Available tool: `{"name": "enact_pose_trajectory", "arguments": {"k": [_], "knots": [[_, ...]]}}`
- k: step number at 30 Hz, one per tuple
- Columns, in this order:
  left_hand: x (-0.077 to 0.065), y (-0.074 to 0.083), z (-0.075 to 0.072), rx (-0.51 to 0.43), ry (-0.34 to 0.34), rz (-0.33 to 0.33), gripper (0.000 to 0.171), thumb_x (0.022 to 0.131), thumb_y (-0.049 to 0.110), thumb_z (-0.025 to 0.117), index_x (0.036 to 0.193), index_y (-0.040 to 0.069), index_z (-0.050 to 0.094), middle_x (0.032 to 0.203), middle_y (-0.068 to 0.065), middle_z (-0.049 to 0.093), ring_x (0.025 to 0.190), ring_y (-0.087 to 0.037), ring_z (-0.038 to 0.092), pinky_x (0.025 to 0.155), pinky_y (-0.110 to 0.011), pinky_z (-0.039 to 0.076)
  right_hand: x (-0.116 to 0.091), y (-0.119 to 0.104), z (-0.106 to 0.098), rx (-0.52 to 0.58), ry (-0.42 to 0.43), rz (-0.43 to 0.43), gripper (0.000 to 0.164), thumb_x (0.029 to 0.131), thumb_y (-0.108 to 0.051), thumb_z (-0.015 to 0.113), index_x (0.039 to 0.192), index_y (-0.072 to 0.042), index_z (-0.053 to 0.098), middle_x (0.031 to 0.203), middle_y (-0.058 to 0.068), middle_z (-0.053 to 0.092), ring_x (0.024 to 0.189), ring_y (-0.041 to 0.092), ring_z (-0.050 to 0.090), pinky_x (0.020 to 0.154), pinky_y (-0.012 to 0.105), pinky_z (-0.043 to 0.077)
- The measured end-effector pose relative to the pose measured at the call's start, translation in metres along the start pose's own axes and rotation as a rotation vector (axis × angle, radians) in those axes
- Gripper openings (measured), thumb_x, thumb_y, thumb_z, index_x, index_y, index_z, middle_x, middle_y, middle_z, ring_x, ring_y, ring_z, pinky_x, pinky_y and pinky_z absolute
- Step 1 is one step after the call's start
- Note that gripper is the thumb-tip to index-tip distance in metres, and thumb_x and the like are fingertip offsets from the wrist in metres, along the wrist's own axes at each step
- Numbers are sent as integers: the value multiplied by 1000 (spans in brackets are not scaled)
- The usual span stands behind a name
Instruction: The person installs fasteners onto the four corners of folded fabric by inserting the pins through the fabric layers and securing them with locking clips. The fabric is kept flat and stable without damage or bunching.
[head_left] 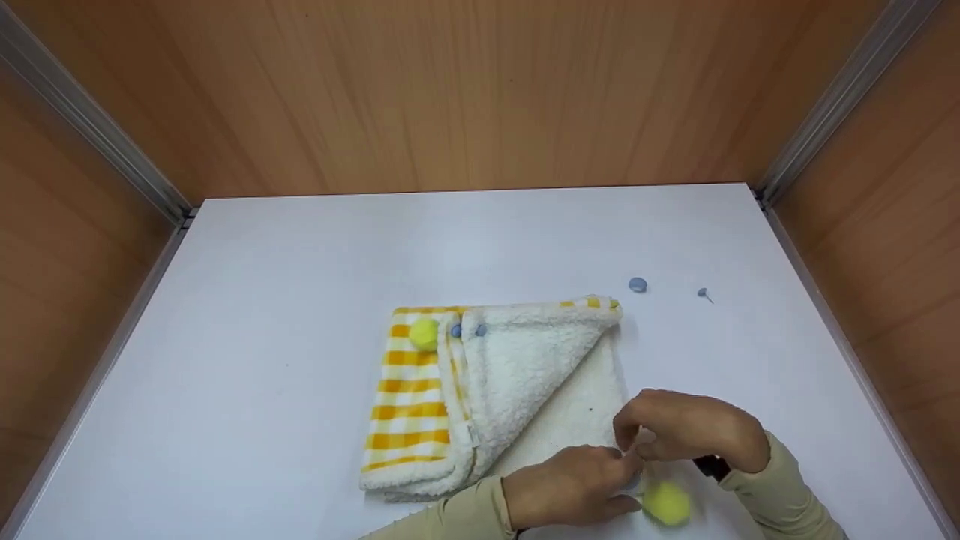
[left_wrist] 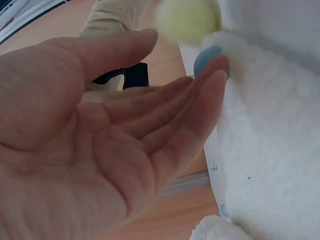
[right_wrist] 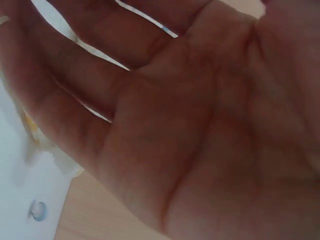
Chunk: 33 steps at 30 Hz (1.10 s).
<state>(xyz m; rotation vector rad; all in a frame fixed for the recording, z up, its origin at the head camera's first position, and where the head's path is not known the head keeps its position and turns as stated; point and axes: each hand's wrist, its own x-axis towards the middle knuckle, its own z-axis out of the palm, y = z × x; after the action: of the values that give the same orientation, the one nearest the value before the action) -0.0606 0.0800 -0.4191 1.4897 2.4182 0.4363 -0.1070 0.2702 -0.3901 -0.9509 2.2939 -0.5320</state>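
A folded blanket [head_left: 547, 360], white fleece with a yellow-check face, lies at the table's middle front. My left hand [head_left: 574, 484] is at its near right corner. In the left wrist view, the fairly straight fingers touch a round blue button [left_wrist: 206, 59] on the fleece edge, the thumb held apart. Just beyond is a fluffy yellow pompom [head_left: 666, 503]. My right hand [head_left: 690, 427] meets the left fingertips from the right, its bent forefinger and thumb pinching a bit of the blanket edge. Its fingertips are mostly hidden in the right wrist view.
Past the blanket's far right corner lie a blue round cap [head_left: 637, 285] and a blue-headed pin [head_left: 703, 293]. Another yellow pompom [head_left: 424, 334] and two blue buttons [head_left: 481, 329] sit at the blanket's far left. Wooden panels [head_left: 480, 97] wall the white table [head_left: 247, 337].
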Motion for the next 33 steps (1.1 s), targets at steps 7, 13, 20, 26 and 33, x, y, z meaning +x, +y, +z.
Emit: {"name": "enact_pose_trajectory", "arguments": {"k": [7, 13, 20, 26, 33], "knots": [[-3, 0, -3, 33, 19, 11, 19, 92, 35, 62, 98, 17, 58, 78, 10, 51, 68, 0, 48, 51, -14, 34, 8, 2, 1, 6, 101, -90, 13, 87, -15, 66, 100, -14, 66, 97, -5, 65, 92, 12, 61, 80, 33, 50], [-9, -11, -26, -48, 93, -80, 16, 94, 32, 60, 100, 16, 61, 90, 9, 60, 77, 0, 54, 60, -13, 39, 15, 6, -1, -10, 312, -150, 19, 92, -21, 64, 109, -14, 63, 104, -5, 64, 95, 12, 61, 82, 34, 50], [-25, -35, -60, -76, 325, -147, 20, 94, 26, 60, 107, 11, 61, 91, 1, 59, 78, -8, 55, 66, -13, 41, 23, 9, -7, -55, 612, -250, 29, 89, -17, 68, 117, -17, 60, 110, -8, 61, 104, 12, 58, 86, 33, 49], [-40, -57, -82, -73, 568, -244, 25, 93, 24, 62, 110, 8, 58, 93, -4, 50, 76, -15, 46, 65, -22, 41, 31, 11, -12, -67, 762, -288, 39, 86, -16, 71, 123, -14, 57, 117, -3, 59, 111, 13, 56, 91, 32, 47], [-57, -90, -100, -30, 708, -465, 44, 88, 27, 68, 120, 1, 53, 105, -13, 52, 85, -26, 48, 74, -35, 41, 51, 10, -25, -56, 819, -290, 46, 86, -17, 72, 127, -11, 54, 122, 3, 56, 114, 16, 53, 93, 34, 45]]}}
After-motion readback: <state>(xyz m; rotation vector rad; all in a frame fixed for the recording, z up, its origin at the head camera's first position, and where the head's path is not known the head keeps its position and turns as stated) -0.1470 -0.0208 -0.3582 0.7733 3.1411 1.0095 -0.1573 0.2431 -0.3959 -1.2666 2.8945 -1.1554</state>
